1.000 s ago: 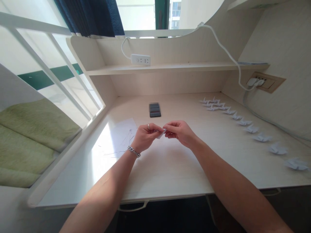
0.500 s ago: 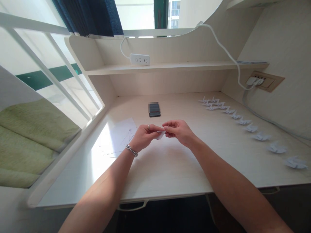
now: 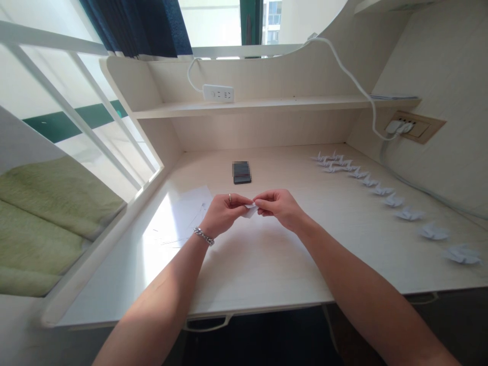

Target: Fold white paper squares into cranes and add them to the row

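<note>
A small folded piece of white paper [image 3: 249,211] is held above the middle of the desk, between both hands. My left hand [image 3: 224,211] pinches its left side between thumb and fingers; a ring and a chain bracelet show on this hand and wrist. My right hand [image 3: 277,204] has thumb and forefinger closed on the paper's right upper edge, its other fingers curled under. Part of the paper is covered by the fingers. Left of my left hand lie flat white paper sheets [image 3: 189,203], partly in sunlight.
Several folded white paper cranes [image 3: 392,200] stand in a line along the desk's right side. A dark phone-like object [image 3: 242,173], partly blurred, lies beyond my hands. A power strip [image 3: 218,93] sits on the shelf [image 3: 267,105]. A white cable [image 3: 354,79] hangs to the wall socket [image 3: 421,127].
My right fingers have closed in on the paper, and the two hands are slightly nearer each other. More of the paper's folded face shows now.
</note>
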The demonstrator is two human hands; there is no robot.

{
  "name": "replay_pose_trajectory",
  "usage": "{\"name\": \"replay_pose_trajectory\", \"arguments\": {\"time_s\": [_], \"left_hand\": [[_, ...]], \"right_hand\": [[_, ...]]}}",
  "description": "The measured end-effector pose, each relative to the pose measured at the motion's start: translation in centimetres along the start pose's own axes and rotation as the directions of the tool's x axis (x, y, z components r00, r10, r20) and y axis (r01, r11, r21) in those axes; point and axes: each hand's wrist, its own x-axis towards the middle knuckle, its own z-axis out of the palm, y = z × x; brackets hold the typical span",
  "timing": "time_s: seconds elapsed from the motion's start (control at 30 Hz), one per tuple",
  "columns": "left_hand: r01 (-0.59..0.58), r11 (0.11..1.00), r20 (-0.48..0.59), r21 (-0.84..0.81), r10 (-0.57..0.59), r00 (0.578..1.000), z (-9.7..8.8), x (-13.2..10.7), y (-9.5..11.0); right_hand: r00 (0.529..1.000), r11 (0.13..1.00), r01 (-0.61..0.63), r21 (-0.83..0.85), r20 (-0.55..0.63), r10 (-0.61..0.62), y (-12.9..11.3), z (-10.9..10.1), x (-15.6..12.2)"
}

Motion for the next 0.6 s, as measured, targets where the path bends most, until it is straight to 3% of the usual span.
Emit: {"name": "replay_pose_trajectory", "arguments": {"time_s": [0.13, 0.33, 0.5, 0.6], "left_hand": [[0.035, 0.998, -0.003, -0.048, -0.036, 0.999, -0.25, -0.03, 0.46], [0.151, 0.924, 0.023, -0.350, -0.152, 0.988, -0.44, 0.14, 0.25], [0.125, 0.977, -0.033, -0.174, -0.133, 0.991, 0.21, 0.32, -0.15], [0.089, 0.993, -0.046, -0.079, -0.093, 0.995, 0.46, 0.41, -0.39]], "right_hand": [[0.999, 0.999, 0.032, -0.003, -0.021, -0.032, -0.20, 0.22, -0.06], [0.992, 0.994, 0.097, -0.055, -0.078, -0.101, -0.01, 0.28, -0.02], [0.976, 0.966, 0.194, -0.168, -0.065, -0.207, 0.48, 0.30, 0.18], [0.983, 0.968, 0.166, -0.188, -0.047, -0.178, 0.33, 0.50, -0.02]]}}
